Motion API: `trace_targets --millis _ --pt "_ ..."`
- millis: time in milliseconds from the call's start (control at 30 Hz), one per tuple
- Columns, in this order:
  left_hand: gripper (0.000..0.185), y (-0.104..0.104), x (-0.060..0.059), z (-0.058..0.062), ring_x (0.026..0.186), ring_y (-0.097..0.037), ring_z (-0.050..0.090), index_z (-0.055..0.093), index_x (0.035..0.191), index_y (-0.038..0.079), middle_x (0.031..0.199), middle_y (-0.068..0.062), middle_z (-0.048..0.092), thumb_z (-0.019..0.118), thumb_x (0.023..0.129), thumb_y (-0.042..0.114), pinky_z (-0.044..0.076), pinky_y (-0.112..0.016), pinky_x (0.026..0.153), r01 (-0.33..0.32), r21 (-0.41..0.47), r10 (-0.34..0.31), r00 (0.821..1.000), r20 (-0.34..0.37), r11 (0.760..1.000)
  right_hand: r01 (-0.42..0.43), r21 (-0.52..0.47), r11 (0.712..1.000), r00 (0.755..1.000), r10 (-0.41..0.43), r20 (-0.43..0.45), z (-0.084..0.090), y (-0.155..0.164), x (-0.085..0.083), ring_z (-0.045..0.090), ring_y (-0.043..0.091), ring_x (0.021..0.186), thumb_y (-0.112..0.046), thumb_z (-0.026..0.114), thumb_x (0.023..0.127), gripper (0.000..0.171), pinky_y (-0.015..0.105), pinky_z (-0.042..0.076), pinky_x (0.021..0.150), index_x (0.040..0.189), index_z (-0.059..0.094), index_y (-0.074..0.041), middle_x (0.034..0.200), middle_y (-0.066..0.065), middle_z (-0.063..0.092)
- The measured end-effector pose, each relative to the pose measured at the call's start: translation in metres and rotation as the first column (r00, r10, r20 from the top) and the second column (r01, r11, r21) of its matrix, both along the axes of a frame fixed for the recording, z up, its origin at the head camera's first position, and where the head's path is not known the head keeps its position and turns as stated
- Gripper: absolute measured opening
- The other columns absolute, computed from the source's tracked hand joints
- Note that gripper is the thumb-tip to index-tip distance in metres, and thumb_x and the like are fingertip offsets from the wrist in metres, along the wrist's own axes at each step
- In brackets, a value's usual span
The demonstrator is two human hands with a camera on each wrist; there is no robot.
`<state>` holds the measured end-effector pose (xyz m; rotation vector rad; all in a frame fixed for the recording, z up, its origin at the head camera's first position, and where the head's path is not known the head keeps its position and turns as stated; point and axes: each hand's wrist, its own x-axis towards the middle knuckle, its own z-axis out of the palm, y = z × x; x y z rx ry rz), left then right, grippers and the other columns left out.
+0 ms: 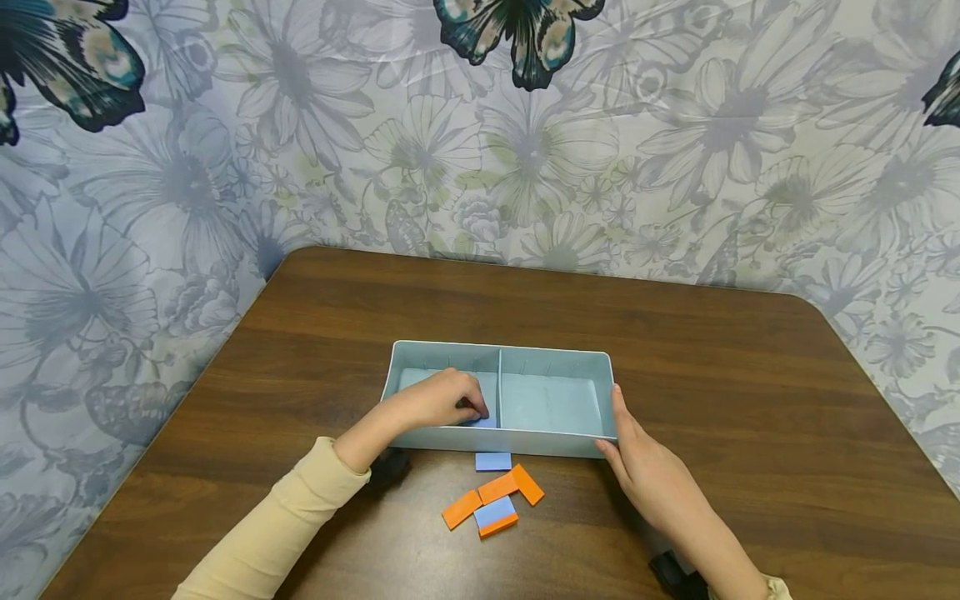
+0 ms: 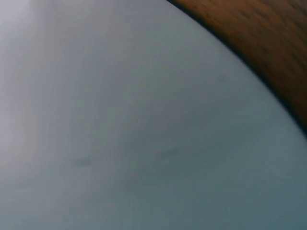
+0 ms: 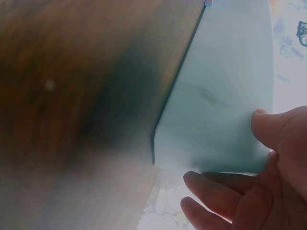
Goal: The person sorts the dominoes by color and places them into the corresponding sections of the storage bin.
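A pale blue two-compartment box [image 1: 555,443] stands on the table. My left hand [image 1: 438,398] reaches over its front wall into the left compartment. Its bent fingers pinch a flat blue block [image 1: 483,422] beside the divider, partly hidden by the fingers. My right hand [image 1: 652,475] rests at the box's front right corner, thumb against the front wall and the other fingers, nearly straight, along the right side. In the right wrist view, the thumb [image 3: 268,129] touches the box wall [image 3: 220,86]. Only a blurred box wall [image 2: 144,120] fills most of the left wrist view.
In front of the box lie a blue block [image 1: 492,462], several orange blocks [image 1: 498,487] and another blue block [image 1: 495,510] against an orange one. The brown wooden table [image 1: 750,375] reaches back to a flower-patterned covering [image 1: 540,167].
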<state>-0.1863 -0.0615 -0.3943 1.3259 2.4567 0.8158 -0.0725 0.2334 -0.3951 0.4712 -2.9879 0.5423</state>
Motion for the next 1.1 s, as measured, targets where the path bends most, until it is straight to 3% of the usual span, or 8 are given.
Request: trace_targets --millis 500,800,967,1100 --pt "0.014 -0.001 0.0 0.0 0.077 -0.009 0.06 0.073 0.091 0.0 0.087 -0.003 0.068 0.062 0.086 -0.005 0.048 -0.021 0.071 -0.001 -0.003 0.001 0.999 0.041 1.0 -0.002 -0.006 1.0 1.0 0.002 0.01 0.001 0.0 0.0 0.042 0.039 0.122 -0.029 0.045 0.1 0.071 0.052 0.04 0.09 0.15 0.002 -0.002 0.144 0.026 0.027" --pt "0.014 -0.001 0.002 0.001 0.084 -0.015 0.062 0.071 0.099 0.0 0.095 -0.006 0.068 0.059 0.09 0.0 0.049 -0.026 0.075 -0.045 -0.01 0.045 0.999 -0.005 0.999 -0.002 -0.009 1.0 1.0 0.002 0.013 0.002 -0.001 0.001 0.042 0.039 0.122 -0.028 0.045 0.1 0.07 0.052 0.04 0.089 0.149 0.003 -0.001 0.144 0.027 0.028" --pt "0.018 -0.002 0.007 0.007 0.078 -0.013 0.058 0.069 0.105 0.0 0.094 -0.006 0.065 0.06 0.09 0.002 0.049 -0.026 0.07 -0.102 0.077 0.108 0.992 -0.072 0.992 -0.003 -0.012 1.0 1.0 0.003 0.011 0.002 -0.001 0.002 0.042 0.039 0.122 -0.028 0.046 0.1 0.071 0.052 0.04 0.09 0.149 0.003 -0.002 0.144 0.026 0.028" --pt "0.023 -0.005 0.014 0.015 0.084 -0.015 0.058 0.067 0.112 0.0 0.095 -0.006 0.064 0.061 0.09 0.004 0.05 -0.033 0.074 -0.105 0.187 0.124 0.988 -0.095 0.977 -0.001 -0.011 1.0 1.0 0.001 0.012 0.002 0.0 0.002 0.042 0.039 0.122 -0.029 0.045 0.1 0.07 0.052 0.04 0.09 0.149 0.003 -0.001 0.144 0.026 0.028"
